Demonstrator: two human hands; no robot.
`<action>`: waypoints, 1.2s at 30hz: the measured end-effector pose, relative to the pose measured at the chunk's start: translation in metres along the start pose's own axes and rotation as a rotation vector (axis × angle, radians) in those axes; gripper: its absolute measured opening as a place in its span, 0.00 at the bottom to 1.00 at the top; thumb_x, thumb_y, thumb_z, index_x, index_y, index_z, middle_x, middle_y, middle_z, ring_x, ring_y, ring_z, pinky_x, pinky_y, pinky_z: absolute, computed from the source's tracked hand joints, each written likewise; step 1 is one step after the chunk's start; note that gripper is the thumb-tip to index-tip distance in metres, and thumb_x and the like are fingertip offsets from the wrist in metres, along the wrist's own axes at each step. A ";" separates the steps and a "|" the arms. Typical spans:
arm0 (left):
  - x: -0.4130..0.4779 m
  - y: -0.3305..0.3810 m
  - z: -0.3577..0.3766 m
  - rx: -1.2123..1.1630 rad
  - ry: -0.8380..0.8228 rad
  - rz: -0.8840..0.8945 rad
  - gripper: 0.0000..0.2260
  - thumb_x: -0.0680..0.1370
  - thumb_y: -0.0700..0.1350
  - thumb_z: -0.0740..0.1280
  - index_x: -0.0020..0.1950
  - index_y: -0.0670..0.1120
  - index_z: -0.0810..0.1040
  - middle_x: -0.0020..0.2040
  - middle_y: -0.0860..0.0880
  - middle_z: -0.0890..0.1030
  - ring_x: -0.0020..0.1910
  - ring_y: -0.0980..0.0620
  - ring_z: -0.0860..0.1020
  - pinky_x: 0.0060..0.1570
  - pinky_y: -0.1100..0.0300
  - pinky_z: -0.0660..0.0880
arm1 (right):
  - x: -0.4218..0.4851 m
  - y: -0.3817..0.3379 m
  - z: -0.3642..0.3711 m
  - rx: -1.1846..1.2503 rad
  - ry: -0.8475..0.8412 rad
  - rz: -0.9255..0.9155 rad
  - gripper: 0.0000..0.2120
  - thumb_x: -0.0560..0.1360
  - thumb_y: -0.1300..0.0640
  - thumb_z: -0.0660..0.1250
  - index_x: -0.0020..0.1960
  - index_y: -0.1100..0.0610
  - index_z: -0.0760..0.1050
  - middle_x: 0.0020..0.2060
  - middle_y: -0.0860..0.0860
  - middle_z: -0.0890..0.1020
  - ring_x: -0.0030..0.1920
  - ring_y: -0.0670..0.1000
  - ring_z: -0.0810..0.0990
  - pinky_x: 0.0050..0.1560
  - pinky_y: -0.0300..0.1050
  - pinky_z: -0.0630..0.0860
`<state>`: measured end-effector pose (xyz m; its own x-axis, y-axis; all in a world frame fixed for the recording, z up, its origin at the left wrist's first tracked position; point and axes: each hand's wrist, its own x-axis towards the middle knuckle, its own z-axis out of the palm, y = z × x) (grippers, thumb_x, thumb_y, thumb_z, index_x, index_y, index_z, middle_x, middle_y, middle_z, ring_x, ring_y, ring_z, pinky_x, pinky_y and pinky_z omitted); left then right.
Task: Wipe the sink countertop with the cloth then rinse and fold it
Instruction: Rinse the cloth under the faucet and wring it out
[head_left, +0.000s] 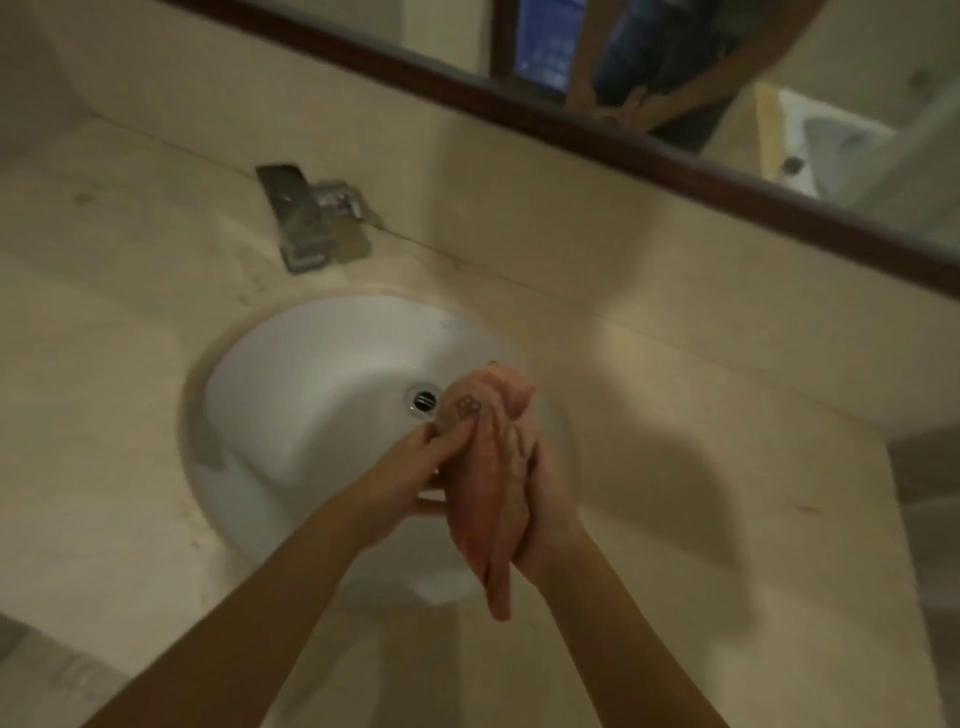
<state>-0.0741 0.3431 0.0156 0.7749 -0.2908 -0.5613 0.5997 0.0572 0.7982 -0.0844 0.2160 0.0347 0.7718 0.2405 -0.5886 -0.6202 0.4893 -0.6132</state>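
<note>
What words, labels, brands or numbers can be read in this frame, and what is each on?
No readable text anywhere in this frame.
cloth: a small dark emblem of clustered loops appears near its upper end; a symbol, not letters.
faucet: too blurred to show any marking.

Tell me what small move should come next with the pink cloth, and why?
Probably wring the cloth over the basin: the left hand and right hand hold it bunched near the drain, and no stream shows at the faucet.
</note>
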 end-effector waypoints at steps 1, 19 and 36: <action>0.000 -0.001 -0.008 -0.027 0.028 0.018 0.25 0.70 0.64 0.62 0.62 0.52 0.73 0.57 0.50 0.81 0.54 0.48 0.80 0.48 0.53 0.79 | 0.005 0.001 0.011 -0.085 0.021 -0.001 0.26 0.78 0.42 0.52 0.58 0.59 0.78 0.52 0.57 0.84 0.51 0.53 0.83 0.44 0.44 0.80; 0.070 0.043 -0.194 -0.383 0.230 0.143 0.11 0.80 0.48 0.58 0.49 0.48 0.80 0.43 0.51 0.86 0.43 0.55 0.83 0.45 0.59 0.80 | 0.208 -0.074 0.165 -1.158 0.295 -0.491 0.13 0.77 0.51 0.62 0.55 0.58 0.77 0.50 0.54 0.81 0.50 0.51 0.77 0.46 0.39 0.70; 0.092 0.068 -0.213 -0.120 0.012 0.213 0.05 0.73 0.41 0.65 0.45 0.49 0.78 0.39 0.54 0.84 0.42 0.56 0.82 0.44 0.60 0.77 | 0.245 -0.089 0.153 -0.972 0.250 -0.466 0.12 0.79 0.52 0.59 0.61 0.53 0.72 0.39 0.49 0.78 0.40 0.47 0.77 0.41 0.34 0.74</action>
<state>0.0810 0.5237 -0.0284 0.8885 -0.2485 -0.3858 0.4410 0.2296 0.8676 0.1817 0.3600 0.0258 0.9763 -0.0254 -0.2150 -0.2067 -0.4054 -0.8905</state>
